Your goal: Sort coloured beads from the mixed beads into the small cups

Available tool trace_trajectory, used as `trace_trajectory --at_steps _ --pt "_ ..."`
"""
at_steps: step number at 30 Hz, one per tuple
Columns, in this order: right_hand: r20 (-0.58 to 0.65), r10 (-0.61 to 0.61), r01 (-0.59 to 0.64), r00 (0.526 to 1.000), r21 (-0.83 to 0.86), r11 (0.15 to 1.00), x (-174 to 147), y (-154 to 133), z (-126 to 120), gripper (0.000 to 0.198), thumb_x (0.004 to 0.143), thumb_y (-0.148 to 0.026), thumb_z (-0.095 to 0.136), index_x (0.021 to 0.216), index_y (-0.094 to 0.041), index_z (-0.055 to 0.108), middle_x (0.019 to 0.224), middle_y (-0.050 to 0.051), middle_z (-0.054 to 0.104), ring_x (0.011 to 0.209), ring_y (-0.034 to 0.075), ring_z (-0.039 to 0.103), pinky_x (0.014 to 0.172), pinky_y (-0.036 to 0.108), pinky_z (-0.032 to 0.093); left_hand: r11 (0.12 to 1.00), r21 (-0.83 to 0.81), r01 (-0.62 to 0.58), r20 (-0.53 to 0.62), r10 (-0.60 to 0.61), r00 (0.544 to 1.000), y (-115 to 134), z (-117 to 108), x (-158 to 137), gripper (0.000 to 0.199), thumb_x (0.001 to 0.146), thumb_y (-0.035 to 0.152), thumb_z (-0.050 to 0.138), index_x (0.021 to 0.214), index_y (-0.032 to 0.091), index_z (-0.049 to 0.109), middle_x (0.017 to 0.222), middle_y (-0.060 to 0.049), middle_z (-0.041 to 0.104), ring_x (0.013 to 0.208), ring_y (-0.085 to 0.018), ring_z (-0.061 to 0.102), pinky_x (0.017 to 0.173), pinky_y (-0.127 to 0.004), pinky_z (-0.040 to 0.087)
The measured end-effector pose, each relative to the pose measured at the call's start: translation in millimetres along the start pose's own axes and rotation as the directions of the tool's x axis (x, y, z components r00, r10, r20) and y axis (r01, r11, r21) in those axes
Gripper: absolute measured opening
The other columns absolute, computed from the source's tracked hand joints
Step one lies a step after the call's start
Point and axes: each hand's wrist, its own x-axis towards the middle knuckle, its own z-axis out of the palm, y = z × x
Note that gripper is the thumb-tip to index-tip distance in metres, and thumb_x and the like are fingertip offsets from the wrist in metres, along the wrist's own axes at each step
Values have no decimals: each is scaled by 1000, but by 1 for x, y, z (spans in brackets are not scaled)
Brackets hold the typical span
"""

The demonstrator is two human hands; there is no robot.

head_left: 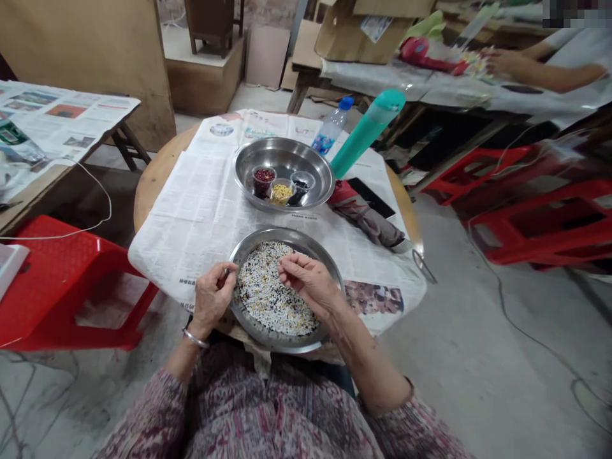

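A shallow round metal basin (292,349) stands at the near edge of the table, spread with small mixed grains (275,299), mostly white with black and yellow among them. My left hand (213,294) is at its left rim, closed, thumb and forefinger on the metal edge. Over the grains, my right hand (308,280) is closed in a pinch; whatever lies between its fingertips is too small to make out. Behind stands a second metal basin (246,156) holding three clear cups: one of dark red grains (264,181), one of yellow (282,191), one of black (301,183).
Newspaper (176,204) covers the round table. Beyond the far basin are a bottle with a blue cap (331,127) and a tall teal tube (368,134). A folded umbrella (368,217) and a dark phone (371,197) lie right. Red stools (62,287) flank the table; another person's hands (502,62) work behind.
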Motion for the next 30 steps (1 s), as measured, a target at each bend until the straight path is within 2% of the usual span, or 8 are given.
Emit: trace_trajectory --at_steps 4,9,19,25,30 --pt "0 180 -177 984 162 971 0 10 -2 38 48 -30 97 74 -15 73 67 -1 69 56 5 59 53 15 50 1000 -3 -4 8 4 1000 3 -1 0 15 88 26 57 88 18 70 54 8 32 50 -8 33 53 -22 29" --pt "6 233 -227 973 248 942 3 14 -5 25 61 -20 91 79 -14 74 69 1 71 57 5 61 53 14 52 1000 -3 9 8 -9 1000 5 -1 1 14 88 26 58 88 18 70 54 8 32 49 -8 32 53 -22 28" --pt "143 252 -288 957 376 881 -1 11 -5 15 72 -14 83 79 -14 70 69 0 66 58 6 58 54 14 53 1000 6 -8 8 8 1000 3 -1 0 16 88 25 56 88 17 70 55 8 31 50 -8 32 54 -22 29" --pt "138 256 -290 957 408 866 -6 7 -1 12 73 -13 80 76 -17 69 68 -1 64 56 6 55 51 17 51 1000 -7 -22 9 22 1000 3 -1 1 16 88 25 56 88 17 70 55 8 33 50 -8 32 54 -22 30" --pt "131 226 -258 965 352 900 -8 5 2 15 72 -18 81 76 -17 67 68 -2 62 58 6 54 53 16 49 1000 -1 -11 16 11 1000 3 -1 1 16 88 25 55 88 18 70 54 8 33 50 -9 32 54 -22 31"
